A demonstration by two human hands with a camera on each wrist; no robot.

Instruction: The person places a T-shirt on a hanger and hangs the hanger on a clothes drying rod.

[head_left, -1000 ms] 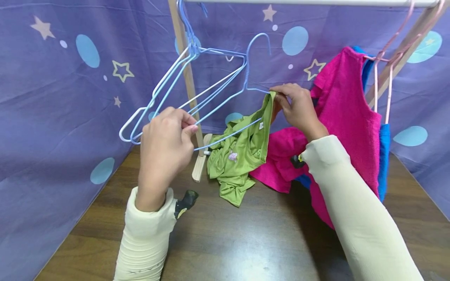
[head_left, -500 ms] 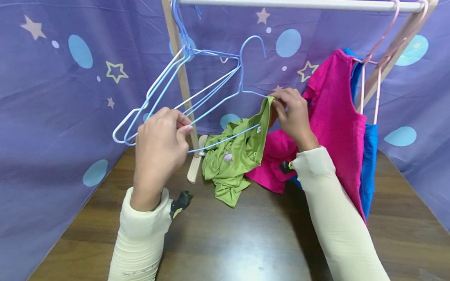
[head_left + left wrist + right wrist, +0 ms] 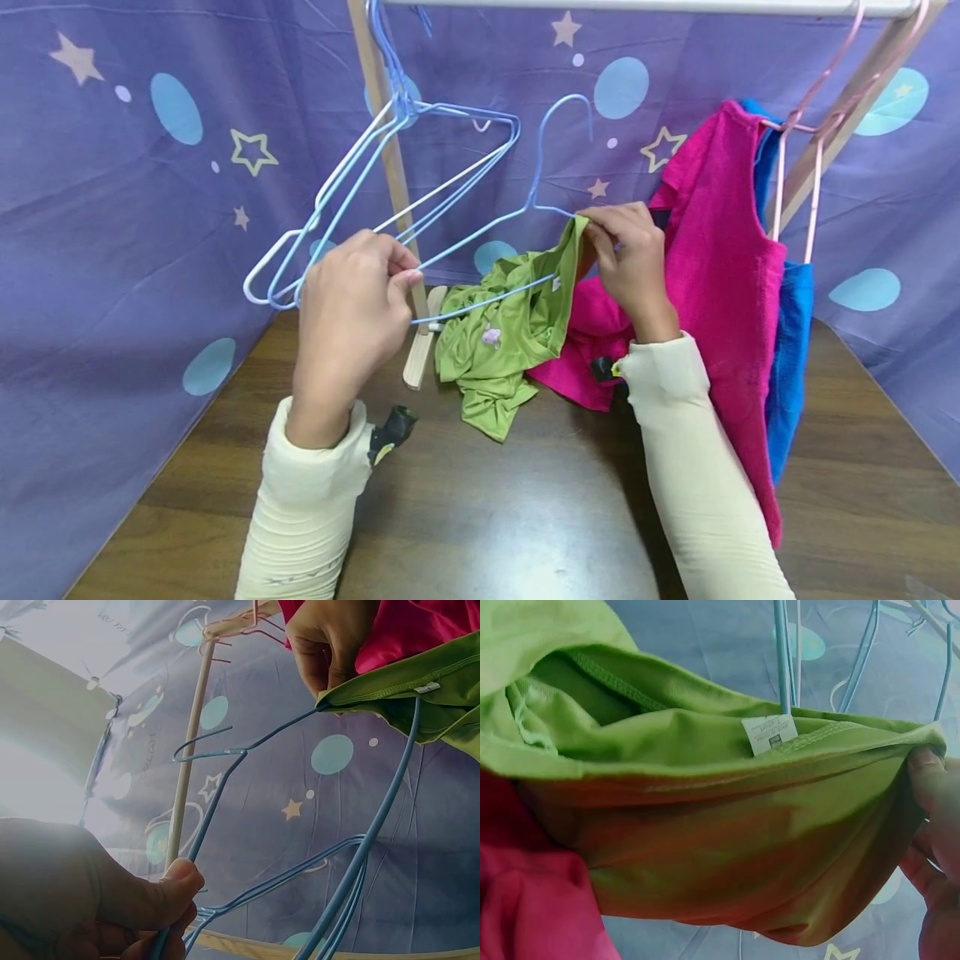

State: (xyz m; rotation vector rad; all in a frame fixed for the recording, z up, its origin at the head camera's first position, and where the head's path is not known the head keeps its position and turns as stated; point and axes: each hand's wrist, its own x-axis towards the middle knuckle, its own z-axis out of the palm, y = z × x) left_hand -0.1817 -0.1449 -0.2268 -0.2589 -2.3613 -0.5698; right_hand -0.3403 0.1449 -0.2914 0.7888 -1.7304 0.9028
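My left hand (image 3: 358, 300) grips a blue wire clothes hanger (image 3: 468, 239) by one end, thumb over the wire. The hanger's far end runs into the neck opening of a green shirt (image 3: 517, 325). At that opening my right hand (image 3: 630, 262) pinches the shirt's edge near the hanger's shoulder. In the right wrist view a white label (image 3: 770, 733) shows inside the collar, with the hanger's wire just behind it. The shirt's lower part lies bunched on the table (image 3: 465, 500). The hanger's hook points up, apart from the rail (image 3: 645, 7).
Several blue and white hangers (image 3: 337, 187) hang from the rail at the left. A pink garment (image 3: 735, 275) and a blue garment (image 3: 795, 350) hang on pink hangers at the right. The rack's wooden foot (image 3: 420, 354) stands behind the green shirt.
The held hanger's hook has shifted right and down, its neck now apart from the hanging hangers. My right hand has lowered slightly with the shirt's edge still pinched.
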